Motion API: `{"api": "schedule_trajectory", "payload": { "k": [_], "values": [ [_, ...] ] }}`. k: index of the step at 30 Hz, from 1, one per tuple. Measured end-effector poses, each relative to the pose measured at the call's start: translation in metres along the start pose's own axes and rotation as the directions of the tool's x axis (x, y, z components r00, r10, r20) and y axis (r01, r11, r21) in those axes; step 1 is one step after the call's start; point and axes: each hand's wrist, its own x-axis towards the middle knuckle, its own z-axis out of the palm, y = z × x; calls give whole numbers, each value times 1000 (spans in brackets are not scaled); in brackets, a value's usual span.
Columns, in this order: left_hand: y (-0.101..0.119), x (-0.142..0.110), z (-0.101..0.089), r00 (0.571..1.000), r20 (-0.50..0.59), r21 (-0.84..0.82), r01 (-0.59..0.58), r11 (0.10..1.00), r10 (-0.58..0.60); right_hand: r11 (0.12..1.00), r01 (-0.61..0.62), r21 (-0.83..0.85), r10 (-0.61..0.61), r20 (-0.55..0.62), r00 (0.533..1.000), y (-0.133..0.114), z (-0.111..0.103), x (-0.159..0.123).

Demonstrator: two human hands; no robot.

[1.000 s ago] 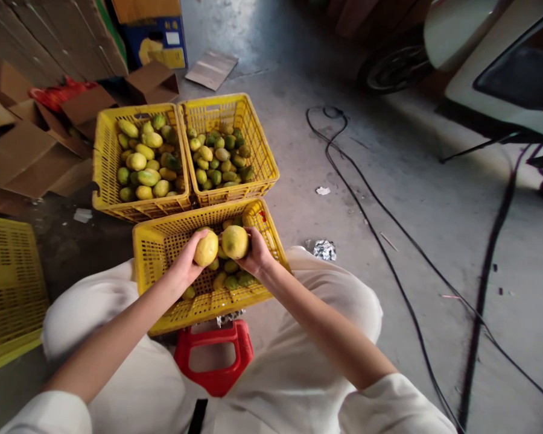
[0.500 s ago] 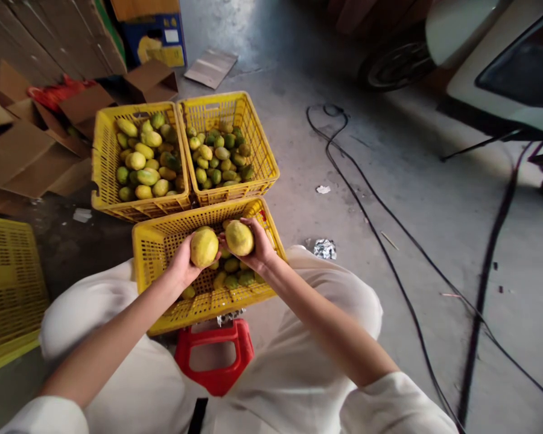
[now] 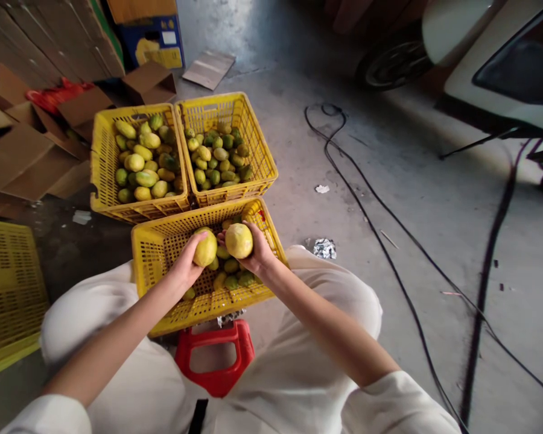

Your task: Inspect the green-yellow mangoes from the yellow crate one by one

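Observation:
My left hand (image 3: pixel 186 263) is closed around a yellow-green fruit (image 3: pixel 206 248), the thumb lying along its upper side. Close by on the right, my right hand (image 3: pixel 259 252) cradles a second yellow fruit (image 3: pixel 239 241), rounder in outline, with a pale end facing up. A small gap separates the two fruits. The exact kind of fruit is unclear. Both hands are above a yellow plastic crate (image 3: pixel 156 232) between my knees. Several smaller green and yellow fruits (image 3: pixel 231 266) lie at its right side, partly hidden by my hands.
Two yellow crates of similar fruit, a left one (image 3: pixel 103 158) and a right one (image 3: pixel 261 144), stand just beyond. Opened cardboard boxes (image 3: pixel 22 157) lie at left beside another yellow crate (image 3: pixel 11 289). A red plastic stool (image 3: pixel 215 386) is beneath me. Black cables (image 3: pixel 366 193) and a scooter (image 3: pixel 470 78) are at right.
The right fruit has turned, and its dark patch no longer shows. My left thumb now lies further over the left fruit, which has shifted slightly. Both hands stay above the crate.

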Motion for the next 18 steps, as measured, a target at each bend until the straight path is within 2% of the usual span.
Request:
{"api": "schedule_trajectory", "payload": {
  "k": [2, 4, 7, 9, 11, 15, 18],
  "values": [
    [5, -2, 3, 996, -80, -37, 35, 999, -38, 1000, 13, 10, -13, -20, 1000, 0, 2, -3],
    [12, -4, 6, 987, -114, -72, 103, 992, -111, 998, 61, -21, -61, 7, 998, 0, 2, -5],
    [17, -7, 10, 975, -84, -108, 198, 974, -207, 993, 93, -72, -86, 92, 992, -1, 1, -3],
    [18, -8, 10, 971, -66, -119, 222, 968, -230, 992, 90, -83, -80, 113, 990, -3, 1, -1],
    [17, -7, 8, 969, -68, -120, 228, 966, -237, 993, 81, -82, -74, 79, 994, -7, -1, 2],
    [15, -3, 4, 968, -63, -109, 233, 966, -241, 994, 68, -85, -73, -66, 995, -14, -6, 10],
    [15, -1, 3, 968, -48, -108, 239, 965, -245, 993, 68, -92, -77, -101, 992, -12, -13, 17]
  ]
}}
